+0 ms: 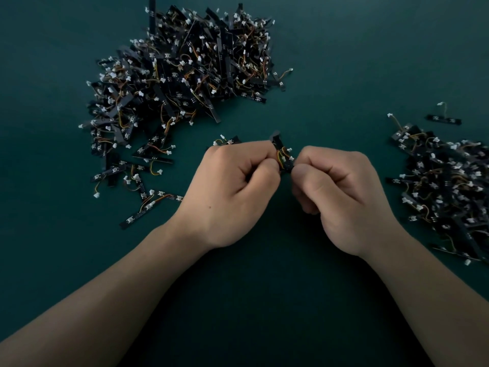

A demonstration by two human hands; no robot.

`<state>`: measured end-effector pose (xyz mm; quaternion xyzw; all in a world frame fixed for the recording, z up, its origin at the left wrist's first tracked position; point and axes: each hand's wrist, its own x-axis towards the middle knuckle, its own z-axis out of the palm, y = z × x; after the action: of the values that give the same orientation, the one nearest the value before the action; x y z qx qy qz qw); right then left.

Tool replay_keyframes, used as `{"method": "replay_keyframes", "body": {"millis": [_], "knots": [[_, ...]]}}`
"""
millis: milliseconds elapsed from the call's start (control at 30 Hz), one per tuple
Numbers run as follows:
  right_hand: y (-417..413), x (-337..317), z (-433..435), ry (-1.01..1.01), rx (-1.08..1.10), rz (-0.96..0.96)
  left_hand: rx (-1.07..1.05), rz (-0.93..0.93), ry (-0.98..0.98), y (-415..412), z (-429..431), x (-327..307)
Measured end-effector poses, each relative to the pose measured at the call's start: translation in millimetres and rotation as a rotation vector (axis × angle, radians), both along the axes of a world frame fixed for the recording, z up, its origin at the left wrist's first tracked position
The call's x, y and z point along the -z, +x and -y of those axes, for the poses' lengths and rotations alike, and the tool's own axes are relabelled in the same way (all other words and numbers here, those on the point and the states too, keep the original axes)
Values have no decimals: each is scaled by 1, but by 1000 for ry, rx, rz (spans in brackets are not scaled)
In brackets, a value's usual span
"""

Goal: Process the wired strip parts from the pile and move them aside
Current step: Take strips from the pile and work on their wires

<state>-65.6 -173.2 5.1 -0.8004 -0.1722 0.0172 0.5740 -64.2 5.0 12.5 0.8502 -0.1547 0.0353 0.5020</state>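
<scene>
Surface [330, 75]: dark teal. Source pile [180, 67] sits far left of centre, the smaller pile [444, 186] at the right edge, well apart. Left hand [232, 192] and right hand [341, 194] meet at centre, both curled, each pinching one end of a single strip part [283, 154] between thumb and forefinger, held above the surface between the piles. Looks like mid-process on this piece; not yet moved aside.

Risks, my read:
- Source pile is tangled. Leads hook each other, so the next pull may drag extra parts out and scatter them.
- Stray strips [148, 207] already lie just beside the left wrist; a forearm sweep could push them around.
- Right pile spreads toward the frame edge; a tossed part could land out of view.
- Held part: too much bend or twist between the two pinches could crack the strip or tear a lead off.
- Another part [227, 140] pokes out behind the left knuckles. Can't tell if it's held or lying there; if held, it could drop.

Materials:
- Surface: matte, smooth, no glare.
- Strips: thin, flat, narrow black bars, stiff-looking, with small pale components.
- Leads: short, thin, yellow/orange/red, curling.
- Connectors [289, 149]: tiny white plastic blocks at the lead ends.
</scene>
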Motion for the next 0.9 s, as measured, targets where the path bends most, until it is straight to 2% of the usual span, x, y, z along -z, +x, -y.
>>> {"method": "replay_keyframes", "body": {"millis": [533, 700, 800, 900], "knots": [[0, 3, 1, -60, -54, -28, 2, 2, -50, -1, -3, 0], [2, 2, 4, -94, -109, -50, -3, 30, 14, 0, -2, 2], [3, 1, 6, -119, -148, -48, 20, 53, -37, -1, -5, 3], [1, 4, 4, -119, -106, 77, -33, 73, -144, -2, -5, 4]]}}
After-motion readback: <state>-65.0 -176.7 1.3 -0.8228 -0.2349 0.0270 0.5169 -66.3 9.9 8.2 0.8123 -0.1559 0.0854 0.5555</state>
